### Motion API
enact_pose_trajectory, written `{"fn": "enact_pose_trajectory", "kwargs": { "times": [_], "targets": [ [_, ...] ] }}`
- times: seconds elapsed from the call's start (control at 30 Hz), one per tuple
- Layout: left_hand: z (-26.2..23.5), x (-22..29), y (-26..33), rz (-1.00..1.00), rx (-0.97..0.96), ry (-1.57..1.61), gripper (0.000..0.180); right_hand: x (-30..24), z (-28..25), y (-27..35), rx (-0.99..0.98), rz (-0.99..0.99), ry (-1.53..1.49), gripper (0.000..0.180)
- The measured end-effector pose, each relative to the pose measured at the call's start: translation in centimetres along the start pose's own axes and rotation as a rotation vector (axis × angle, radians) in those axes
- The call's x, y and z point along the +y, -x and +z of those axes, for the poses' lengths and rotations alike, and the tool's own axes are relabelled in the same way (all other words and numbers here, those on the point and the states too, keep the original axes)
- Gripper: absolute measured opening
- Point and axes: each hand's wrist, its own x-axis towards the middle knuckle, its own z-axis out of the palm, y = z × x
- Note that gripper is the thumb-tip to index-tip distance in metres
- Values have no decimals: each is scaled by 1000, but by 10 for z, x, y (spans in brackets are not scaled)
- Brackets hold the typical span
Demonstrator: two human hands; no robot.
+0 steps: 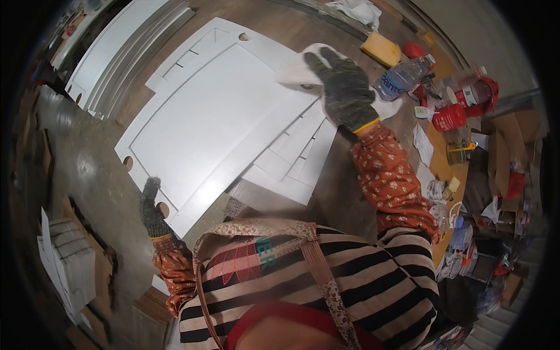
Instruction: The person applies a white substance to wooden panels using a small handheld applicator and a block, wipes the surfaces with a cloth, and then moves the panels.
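A large white panel (198, 116) with cut-out holes near its corners lies before me, partly over more white panels (291, 153). My left hand (153, 209), in a dark knitted glove, grips its near left edge beside a round hole. My right hand (345, 87), gloved the same way with a yellow cuff, holds a white cloth (296, 69) against the panel's far right corner. The cloth also shows behind the right wrist. Part of that corner is covered by cloth and glove.
At the right, a cluttered bench holds a yellow sponge (381, 49), a clear water bottle (404, 76) and a red container (449, 118). Far left, a stack of white panels (119, 49) stands. Wrapped white pieces (69, 265) sit at the lower left.
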Motion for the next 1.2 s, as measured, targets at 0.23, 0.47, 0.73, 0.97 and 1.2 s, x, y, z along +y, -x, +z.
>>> {"fn": "enact_pose_trajectory", "kwargs": {
  "times": [0.23,0.47,0.73,0.97,1.2],
  "targets": [
    [5,2,-1,149,-62,-121,40,-9,37,-14,-246,-303,25,30],
    [10,0,8,334,-56,-257,42,54,41,-39,-587,-380,-82,51],
    [5,-2,10,509,-56,-418,44,-9,7,-38,-258,-368,121,33],
    [12,8,15,547,-47,-408,45,0,0,-39,-516,-417,158,28],
    [16,15,17,583,-51,-421,44,-16,13,-59,-363,-117,236,37]
  ]
}}
